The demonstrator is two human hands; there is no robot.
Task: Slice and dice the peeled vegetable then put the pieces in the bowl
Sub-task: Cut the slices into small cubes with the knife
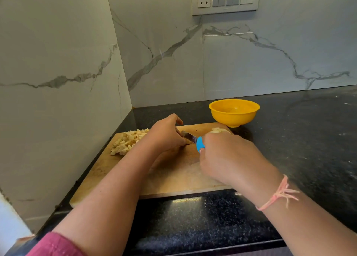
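Wooden board (173, 178) carries our diced pile (129, 141) at centre left (the yellow bowl (234, 112), upper right, looks empty). Our right hand (231, 159) clamps the blue knife (194, 139); our left hand (166, 137) curls beside the blade, its hold hidden. We judge dicing underway; next, a careful downward cut.

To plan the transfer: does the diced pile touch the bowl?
Apart. Head view: the pile lies on the board left of the bowl, the left hand between them.

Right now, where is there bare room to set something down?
Bare: black counter right of the yellow bowl, and the near edge of the cutting board. Crowded: mid-board, where left hand, right hand and knife sit between diced pile and uncut pieces.
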